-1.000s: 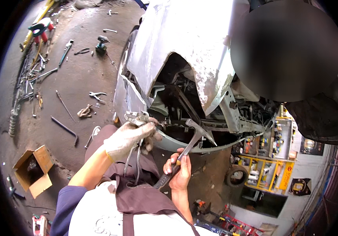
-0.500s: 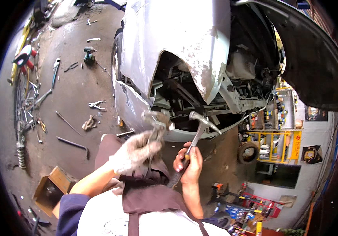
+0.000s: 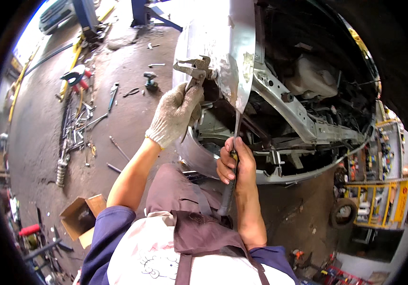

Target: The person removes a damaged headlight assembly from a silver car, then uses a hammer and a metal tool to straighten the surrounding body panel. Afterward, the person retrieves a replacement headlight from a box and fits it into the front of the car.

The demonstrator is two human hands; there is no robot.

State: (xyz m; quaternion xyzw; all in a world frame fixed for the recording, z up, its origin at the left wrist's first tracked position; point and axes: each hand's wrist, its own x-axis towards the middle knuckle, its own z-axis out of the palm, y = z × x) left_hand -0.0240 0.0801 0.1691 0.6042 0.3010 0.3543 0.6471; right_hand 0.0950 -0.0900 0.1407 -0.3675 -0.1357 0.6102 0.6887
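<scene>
Likely a car-repair workshop: stripped car (image 3: 280, 95), tools (image 3: 78, 123) strewn on floor.

Bright daylight, fisheye-bent edges, dark vignette, sharp centre

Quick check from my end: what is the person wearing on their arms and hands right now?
The left hand wears a knitted work glove, off-white and grubby, with a thin yellowish edge at the cuff. The right hand is bare, with no glove. Both forearms are uncovered; dark blue sleeves are pushed up to about the elbows. No watch, band or ring shows in this view.
</scene>
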